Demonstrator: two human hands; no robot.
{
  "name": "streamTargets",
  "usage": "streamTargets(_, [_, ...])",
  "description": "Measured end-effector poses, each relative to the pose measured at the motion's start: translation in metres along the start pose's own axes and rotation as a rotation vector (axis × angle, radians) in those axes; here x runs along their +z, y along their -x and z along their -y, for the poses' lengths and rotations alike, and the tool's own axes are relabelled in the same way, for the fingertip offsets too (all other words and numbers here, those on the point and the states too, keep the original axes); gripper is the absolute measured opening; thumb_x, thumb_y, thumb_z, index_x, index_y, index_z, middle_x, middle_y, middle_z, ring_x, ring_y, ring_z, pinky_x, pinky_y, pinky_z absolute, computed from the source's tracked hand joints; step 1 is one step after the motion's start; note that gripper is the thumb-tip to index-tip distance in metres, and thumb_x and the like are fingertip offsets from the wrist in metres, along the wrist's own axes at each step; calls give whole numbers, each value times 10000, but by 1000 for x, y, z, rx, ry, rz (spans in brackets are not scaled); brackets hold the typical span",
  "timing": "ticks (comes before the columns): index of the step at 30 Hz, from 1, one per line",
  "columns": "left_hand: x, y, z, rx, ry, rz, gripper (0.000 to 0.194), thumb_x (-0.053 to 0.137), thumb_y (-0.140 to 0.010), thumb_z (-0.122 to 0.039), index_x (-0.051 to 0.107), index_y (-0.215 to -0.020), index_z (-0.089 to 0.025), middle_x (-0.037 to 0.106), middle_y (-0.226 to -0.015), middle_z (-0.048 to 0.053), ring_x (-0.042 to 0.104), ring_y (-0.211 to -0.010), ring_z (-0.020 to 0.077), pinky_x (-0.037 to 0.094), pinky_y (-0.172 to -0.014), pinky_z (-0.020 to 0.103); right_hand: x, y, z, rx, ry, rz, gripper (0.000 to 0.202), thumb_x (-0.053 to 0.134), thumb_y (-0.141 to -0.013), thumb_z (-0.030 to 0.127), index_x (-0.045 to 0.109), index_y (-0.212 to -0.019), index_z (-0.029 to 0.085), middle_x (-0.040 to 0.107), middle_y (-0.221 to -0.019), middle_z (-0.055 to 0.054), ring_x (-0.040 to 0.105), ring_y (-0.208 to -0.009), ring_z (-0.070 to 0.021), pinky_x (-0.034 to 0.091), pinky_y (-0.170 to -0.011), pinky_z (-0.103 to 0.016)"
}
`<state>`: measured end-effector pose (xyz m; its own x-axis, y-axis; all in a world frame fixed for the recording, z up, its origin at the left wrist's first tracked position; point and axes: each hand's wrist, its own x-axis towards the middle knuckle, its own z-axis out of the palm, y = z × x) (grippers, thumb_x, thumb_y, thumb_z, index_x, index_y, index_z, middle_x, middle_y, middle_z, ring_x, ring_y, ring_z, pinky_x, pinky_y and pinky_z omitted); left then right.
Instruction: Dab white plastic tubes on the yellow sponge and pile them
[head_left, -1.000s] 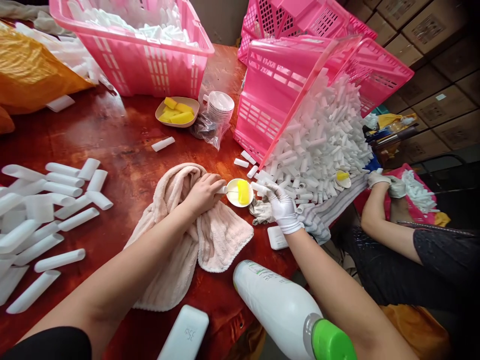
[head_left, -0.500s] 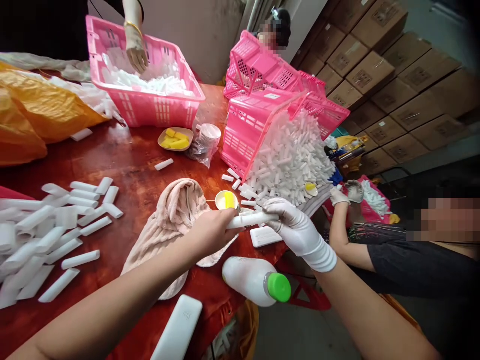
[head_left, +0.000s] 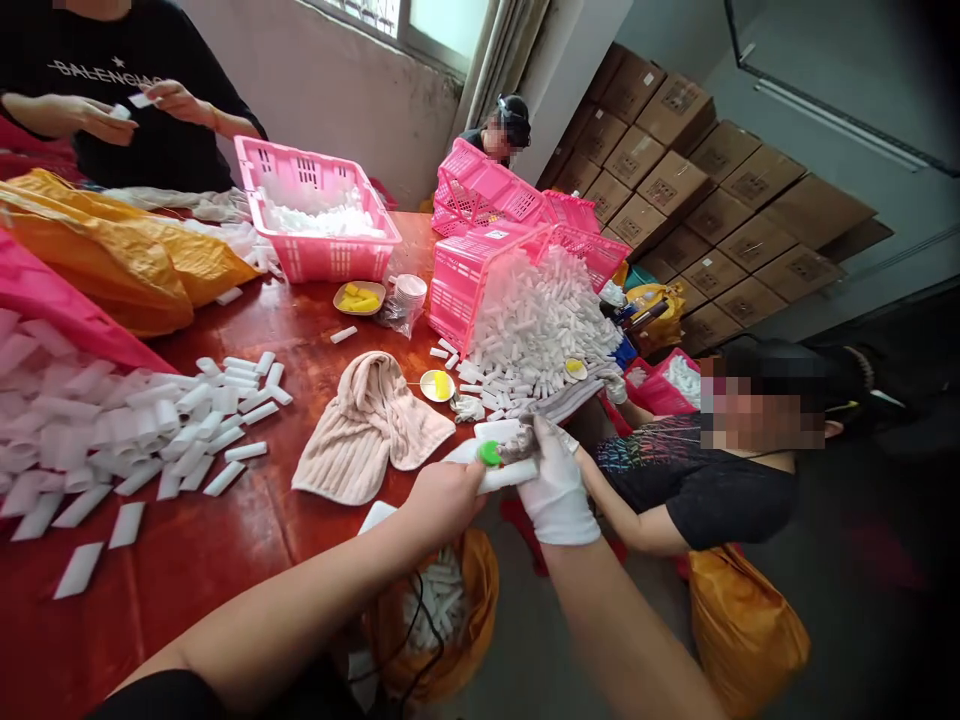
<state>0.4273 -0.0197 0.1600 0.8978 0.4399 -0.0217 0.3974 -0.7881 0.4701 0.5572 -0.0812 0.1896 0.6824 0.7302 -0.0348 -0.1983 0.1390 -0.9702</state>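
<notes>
My bare left hand [head_left: 448,492] is closed on the left end of a white tube [head_left: 508,474]. My right hand [head_left: 553,482], in a white glove with a darkened fingertip area, grips the tube's other end. Both hands are past the table's edge. Just behind the tube lies a white bottle with a green cap [head_left: 489,453]. A pink striped towel [head_left: 367,430] rests on the red table [head_left: 247,540] to the left of the hands. Near the towel is a small dish with a yellow piece [head_left: 438,386].
White tubes [head_left: 172,430] lie heaped at the left. A tipped pink basket [head_left: 457,285] spills small tubes; another basket [head_left: 330,262] stands behind. An orange sack [head_left: 484,600] hangs below the table edge. One person [head_left: 720,460] sits at the right, another [head_left: 150,90] at the back left.
The view has shifted, showing more of the left heap and the floor. Both hands still hold the tube, now lower and past the bottle. The hand in the back basket has withdrawn.
</notes>
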Motion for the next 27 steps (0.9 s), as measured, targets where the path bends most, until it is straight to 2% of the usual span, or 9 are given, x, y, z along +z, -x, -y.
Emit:
streamTargets(3, [7, 17, -28, -29, -5, 25, 191, 512, -845, -323, 618, -884, -168, 675, -753, 110, 643, -682, 236, 442, -576, 307, -4, 24, 1, 132, -229, -12, 450, 745, -643, 575, 480, -634, 211, 246, -347, 138, 222, -276, -41, 309, -324, -206])
streamTargets(10, [18, 51, -85, 86, 267, 196, 208, 526, -835, -355, 628, -809, -176, 675, -771, 71, 611, -691, 198, 402, -581, 273, -46, 97, 20, 152, -353, 158, 354, 756, -674, 455, 504, -630, 210, 249, -326, 146, 161, -247, -31, 222, -300, -182])
streamTargets(14, [27, 64, -112, 229, 569, 416, 187, 523, -812, -317, 575, -726, -159, 563, -643, 3, 492, -602, 121, 389, -577, 232, -69, 136, 34, 104, -406, 191, 247, 729, -712, 420, 590, -707, 216, 221, -336, 150, 145, -247, -35, 214, -288, -174])
streamTargets(16, [33, 68, -120, 270, 684, 576, 261, 527, -804, -382, 532, -677, -154, 490, -582, -21, 436, -564, 100, 377, -554, 221, -77, 155, 38, 83, -396, 185, 236, 717, -722, 434, 612, -750, 224, 207, -344, 151, 149, -246, -39, 214, -283, -174])
streamTargets(18, [41, 73, -122, 299, 707, 689, 327, 554, -775, -467, 535, -691, -152, 502, -600, -22, 454, -579, 104, 392, -568, 221, -84, 173, 34, 62, -369, 141, 243, 711, -727, 447, 613, -759, 227, 238, -356, 145, 184, -253, -42, 231, -291, -176])
streamTargets(20, [48, 80, -110, 296, 666, 674, 351, 594, -732, -497, 581, -812, -155, 597, -731, 4, 534, -678, 137, 438, -648, 240, -92, 186, 19, 40, -340, 71, 236, 706, -738, 440, 620, -800, 229, 313, -387, 134, 247, -273, -44, 271, -314, -182])
streamTargets(22, [55, 92, -83, 183, 624, 498, 376, 580, -734, -478, 589, -949, -170, 652, -906, 44, 587, -817, 178, 466, -751, 274, -103, 194, -9, 13, -305, -46, 236, 695, -749, 431, 618, -858, 237, 369, -424, 127, 306, -303, -48, 329, -353, -192])
streamTargets(25, [62, 127, -20, -223, 550, 133, 357, 457, -784, -476, 577, -931, -173, 665, -935, 74, 611, -867, 205, 485, -776, 306, -127, 203, -65, 3, -105, -274, 313, 679, -723, 491, 605, -882, 231, 476, -505, 98, 473, -426, -76, 466, -488, -233])
streamTargets(27, [67, 162, 23, -485, 466, 33, 339, 474, -750, -476, 569, -876, -176, 669, -855, 59, 622, -820, 213, 496, -753, 315, -146, 219, -96, 27, 46, -340, 365, 711, -671, 517, 608, -840, 210, 570, -606, 52, 567, -561, -105, 504, -564, -252])
